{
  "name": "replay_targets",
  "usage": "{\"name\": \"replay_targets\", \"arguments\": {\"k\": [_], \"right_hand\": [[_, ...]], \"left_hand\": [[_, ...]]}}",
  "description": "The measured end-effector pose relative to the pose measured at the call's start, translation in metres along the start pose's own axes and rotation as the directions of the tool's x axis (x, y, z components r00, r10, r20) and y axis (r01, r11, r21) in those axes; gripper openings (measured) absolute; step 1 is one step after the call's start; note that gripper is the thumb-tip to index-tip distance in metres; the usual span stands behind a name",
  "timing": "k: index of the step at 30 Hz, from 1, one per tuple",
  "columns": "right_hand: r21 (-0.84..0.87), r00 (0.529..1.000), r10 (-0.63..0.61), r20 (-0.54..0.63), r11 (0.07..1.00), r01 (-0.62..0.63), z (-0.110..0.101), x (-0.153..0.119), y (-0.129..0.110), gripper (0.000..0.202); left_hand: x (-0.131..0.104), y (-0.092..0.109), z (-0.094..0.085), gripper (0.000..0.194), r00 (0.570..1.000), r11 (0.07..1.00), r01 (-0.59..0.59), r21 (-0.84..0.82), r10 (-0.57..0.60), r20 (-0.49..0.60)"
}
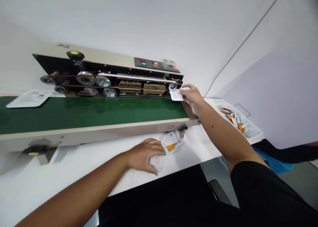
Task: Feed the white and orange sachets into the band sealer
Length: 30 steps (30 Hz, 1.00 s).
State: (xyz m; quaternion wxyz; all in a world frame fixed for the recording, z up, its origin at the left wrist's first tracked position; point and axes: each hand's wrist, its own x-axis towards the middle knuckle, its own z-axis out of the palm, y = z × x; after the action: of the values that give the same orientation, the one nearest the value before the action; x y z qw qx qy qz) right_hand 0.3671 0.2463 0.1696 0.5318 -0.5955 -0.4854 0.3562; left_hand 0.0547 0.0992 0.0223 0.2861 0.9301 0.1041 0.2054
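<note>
My right hand (191,94) pinches the edge of a small white sachet (176,95) at the right end of a band sealing machine (109,63), beside its rightmost metal roller. The sachet hangs just above the green conveyor belt (104,113). My left hand (145,154) is on the white table, thumb and fingers curved around a white sachet (157,162) with red print, partly hidden by the hand. Touching its fingertips is a small pile of white and orange sachets (169,141) near the conveyor's front edge.
A larger white pouch (29,98) lies at the belt's left end. On the right stands a white tray (255,134) filled with white and orange sachets. Black knobs (184,129) stick out along the conveyor's front side. A cable (245,38) runs down the wall.
</note>
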Motion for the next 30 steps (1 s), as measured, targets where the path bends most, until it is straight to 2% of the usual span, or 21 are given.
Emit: {"name": "replay_targets", "arguments": {"k": [2, 3, 4, 6, 7, 8, 9, 11, 13, 15, 16, 18, 20, 23, 26, 28, 30], "right_hand": [[-0.072, 0.990, -0.111, -0.086, 0.992, 0.105, -0.002, -0.006, -0.004, 0.030], [-0.107, 0.968, -0.204, -0.145, 0.976, 0.190, -0.004, -0.014, -0.005, 0.027], [-0.146, 0.927, -0.313, -0.206, 0.947, 0.288, -0.006, -0.026, -0.005, 0.025], [-0.227, 0.798, -0.527, -0.292, 0.849, 0.477, -0.009, -0.062, -0.001, 0.022], [-0.267, 0.734, -0.611, -0.297, 0.791, 0.551, -0.009, -0.085, 0.004, 0.020], [-0.296, 0.689, -0.672, -0.271, 0.740, 0.604, -0.009, -0.109, 0.011, 0.018], [-0.311, 0.671, -0.716, -0.193, 0.693, 0.650, -0.008, -0.134, 0.020, 0.015], [-0.305, 0.643, -0.762, 0.082, 0.595, 0.744, -0.003, -0.178, 0.040, 0.015], [-0.276, 0.605, -0.746, 0.278, 0.542, 0.794, 0.006, -0.210, 0.062, 0.028], [-0.261, 0.621, -0.692, 0.368, 0.564, 0.783, 0.017, -0.228, 0.081, 0.040], [-0.262, 0.649, -0.649, 0.396, 0.598, 0.758, 0.023, -0.232, 0.090, 0.041], [-0.280, 0.729, -0.510, 0.457, 0.695, 0.662, 0.035, -0.236, 0.101, 0.029], [-0.291, 0.811, -0.325, 0.487, 0.815, 0.501, 0.044, -0.235, 0.106, 0.018], [-0.159, 0.894, -0.098, 0.438, 0.970, 0.184, 0.053, -0.232, 0.103, 0.020], [0.046, 0.930, -0.013, 0.367, 0.999, -0.005, 0.054, -0.229, 0.099, 0.024], [0.093, 0.943, 0.002, 0.332, 0.995, -0.034, 0.052, -0.228, 0.096, 0.027], [0.073, 0.952, -0.013, 0.307, 0.997, -0.010, 0.048, -0.229, 0.095, 0.026]], "left_hand": [[-0.002, -0.002, 0.003, 0.080, 0.998, 1.000, -0.026, 0.002, 0.025, 0.058], [-0.003, -0.003, 0.004, 0.080, 0.997, 1.000, -0.031, 0.002, 0.031, 0.065], [-0.005, -0.004, 0.005, 0.078, 0.998, 0.999, -0.035, 0.000, 0.035, 0.060], [-0.006, -0.004, 0.007, 0.067, 0.999, 0.999, -0.045, -0.008, 0.045, 0.030], [-0.006, -0.003, 0.007, 0.060, 0.998, 0.998, -0.054, -0.013, 0.054, 0.009], [-0.006, -0.002, 0.007, 0.052, 0.998, 0.998, -0.068, -0.017, 0.067, -0.014], [-0.005, -0.001, 0.006, 0.044, 0.996, 0.996, -0.083, -0.014, 0.082, -0.044], [-0.004, 0.002, 0.003, 0.031, 0.985, 0.994, -0.106, 0.020, 0.107, -0.138], [-0.003, 0.005, -0.001, 0.025, 0.954, 0.992, -0.088, 0.087, 0.109, -0.279], [-0.003, 0.007, -0.005, 0.022, 0.912, 0.987, -0.034, 0.157, 0.095, -0.400], [-0.003, 0.008, -0.006, 0.021, 0.895, 0.983, -0.004, 0.185, 0.086, -0.438], [-0.004, 0.009, -0.008, 0.021, 0.878, 0.974, 0.042, 0.222, 0.070, -0.474], [-0.005, 0.009, -0.009, 0.022, 0.868, 0.976, 0.080, 0.205, 0.032, -0.495], [-0.006, 0.009, -0.006, 0.025, 0.831, 0.980, 0.198, 0.011, -0.162, -0.532], [-0.005, 0.008, -0.002, 0.034, 0.767, 0.935, 0.266, -0.232, -0.352, -0.537], [-0.004, 0.008, 0.000, 0.030, 0.746, 0.919, 0.267, -0.289, -0.387, -0.542], [-0.004, 0.009, 0.001, 0.024, 0.727, 0.918, 0.275, -0.287, -0.394, -0.562]]}}
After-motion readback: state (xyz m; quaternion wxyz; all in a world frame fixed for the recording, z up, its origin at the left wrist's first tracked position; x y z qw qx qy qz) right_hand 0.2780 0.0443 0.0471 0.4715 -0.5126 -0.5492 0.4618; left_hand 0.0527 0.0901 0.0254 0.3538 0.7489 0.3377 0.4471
